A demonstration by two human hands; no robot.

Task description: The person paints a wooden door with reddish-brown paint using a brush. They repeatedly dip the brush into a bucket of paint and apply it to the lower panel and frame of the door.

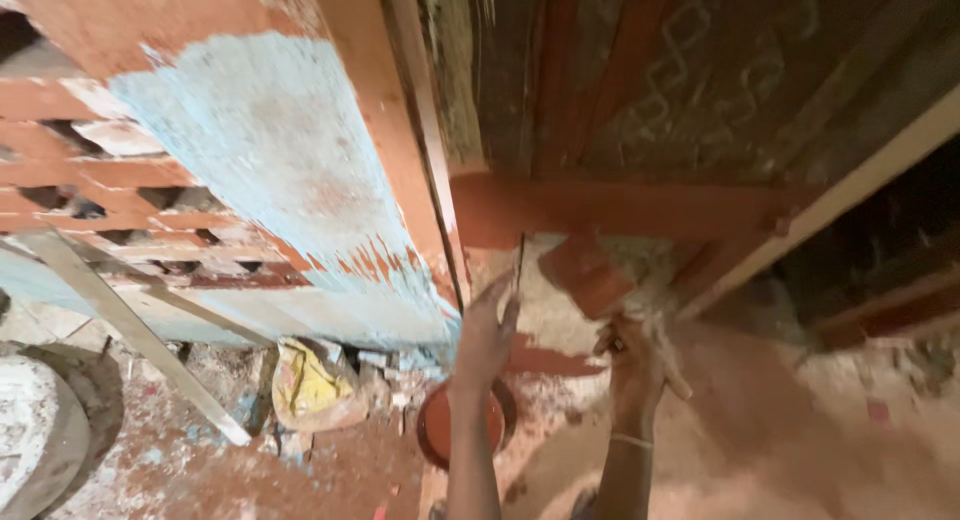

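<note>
Currently, two bare forearms are seen rising from the bottom centre of the frame toward a wall base. The left hand (pixel 487 332) is raised at centre, closed round a thin, dark, flat-bladed tool (pixel 519 265); the blade stands nearly upright, its tip close to the red-brown painted horizontal band (pixel 620 208) of the wall. The exact kind of tool cannot be told because of blur. The right hand (pixel 634 358) is placed just right of the left, clenched on a pale, light-coloured bundle (pixel 668 352) that looks like cloth or fibre; its material cannot be confirmed. A thin pale bangle (pixel 632 441) is worn on the right wrist.

A round red-orange bowl (pixel 436 427) is located on the floor at lower centre, partly hidden behind the left forearm. A slanted red-brown painted block (pixel 585 270) is found just above the right hand, against rough grey plaster.

A tall slab with worn pale-blue and terracotta paint (pixel 270 170) fills the upper left of the frame. A crumpled yellow sack (pixel 305 383) lies among rubble at lower left, near a pale wooden plank (pixel 130 330) leaning diagonally. A dark weathered wooden door with carved zigzag lines (pixel 700 80) occupies the upper right.
</note>
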